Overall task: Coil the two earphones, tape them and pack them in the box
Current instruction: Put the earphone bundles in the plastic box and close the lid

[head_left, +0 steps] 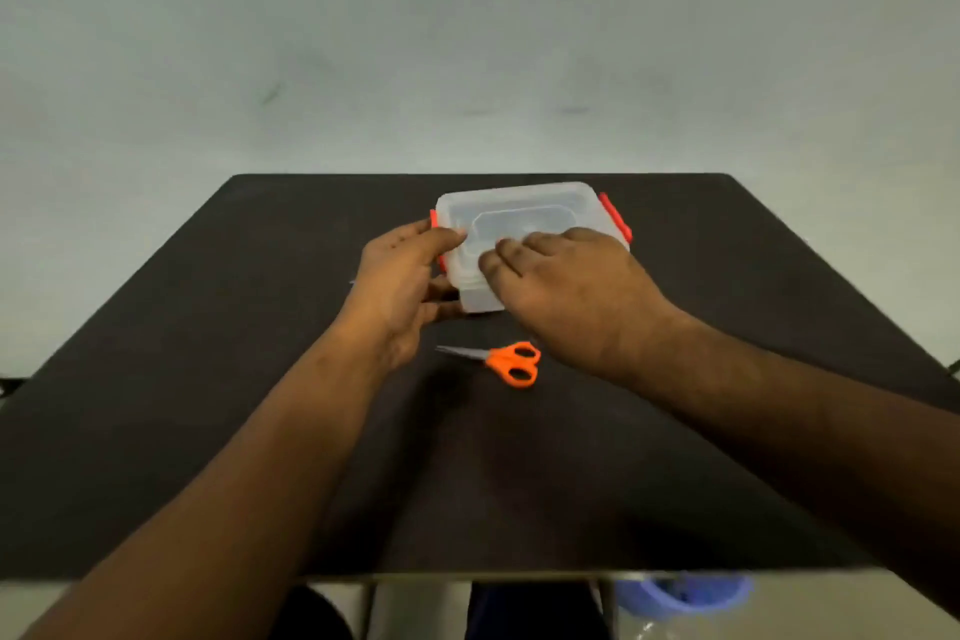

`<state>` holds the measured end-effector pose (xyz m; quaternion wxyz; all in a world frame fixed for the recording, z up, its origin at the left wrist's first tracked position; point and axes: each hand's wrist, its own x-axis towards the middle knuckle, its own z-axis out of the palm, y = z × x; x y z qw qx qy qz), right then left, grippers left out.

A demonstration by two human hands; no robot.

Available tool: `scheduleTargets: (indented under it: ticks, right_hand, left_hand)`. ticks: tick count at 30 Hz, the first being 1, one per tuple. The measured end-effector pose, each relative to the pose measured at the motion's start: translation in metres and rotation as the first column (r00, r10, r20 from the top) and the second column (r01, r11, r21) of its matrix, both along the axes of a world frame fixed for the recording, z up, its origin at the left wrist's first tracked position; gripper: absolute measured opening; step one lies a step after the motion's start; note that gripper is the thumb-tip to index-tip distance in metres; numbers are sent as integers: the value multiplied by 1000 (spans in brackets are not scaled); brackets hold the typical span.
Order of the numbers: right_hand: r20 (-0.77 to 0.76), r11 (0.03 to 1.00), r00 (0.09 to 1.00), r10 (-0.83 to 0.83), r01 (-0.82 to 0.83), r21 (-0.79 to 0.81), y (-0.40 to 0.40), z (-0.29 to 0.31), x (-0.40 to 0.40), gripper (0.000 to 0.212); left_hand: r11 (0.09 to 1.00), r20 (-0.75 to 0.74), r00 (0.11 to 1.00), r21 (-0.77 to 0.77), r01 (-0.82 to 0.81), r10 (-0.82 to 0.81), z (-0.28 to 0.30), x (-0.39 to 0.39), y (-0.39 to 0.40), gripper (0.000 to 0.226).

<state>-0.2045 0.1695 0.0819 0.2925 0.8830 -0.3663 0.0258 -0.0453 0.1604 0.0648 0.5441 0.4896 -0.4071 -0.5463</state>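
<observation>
On the dark matte table (pixel 208 379), I am seeing the clear rectangular plastic box with orange side clips (pixel 524 213) sitting toward the far middle, lid on. The left hand (pixel 400 286) is gripping its near-left corner with curled fingers, while the right hand (pixel 566 281) is pressing flat fingers onto the lid. Orange-handled steel scissors (pixel 506 361) are lying just nearer.

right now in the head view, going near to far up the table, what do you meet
near table edge → orange-handled scissors → hands, left hand and right hand, on the clear plastic box with orange latches → far table edge
</observation>
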Motion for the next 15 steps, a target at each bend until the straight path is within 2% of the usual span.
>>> scheduleTargets:
  ticks: [3, 5, 7, 9, 12, 15]
  right_hand:
    - [149, 987, 976, 158, -162, 19, 31, -17, 19, 42]
    - [205, 975, 962, 181, -203, 93, 44, -29, 21, 50]
    - [217, 951, 974, 65, -126, 281, 51, -41, 17, 69]
    - [222, 884, 974, -53, -58, 465, 53, -59, 10, 86]
    - [329, 898, 944, -37, -113, 425, 53, -87, 1, 84]
    - [565, 851, 817, -116, -211, 481, 53, -103, -6, 77]
  left_hand:
    - [999, 83, 997, 36, -6, 3, -10, 40, 52, 19]
    - [998, 127, 992, 55, -32, 25, -21, 61, 79, 18]
    - [995, 173, 983, 63, -75, 63, -33, 71, 94, 15]
    - [994, 281, 955, 32, -109, 95, -49, 77, 103, 16]
    - [993, 424, 898, -72, -95, 117, -68, 81, 105, 22]
    - [988, 447, 885, -131, -81, 132, -76, 80, 105, 32]
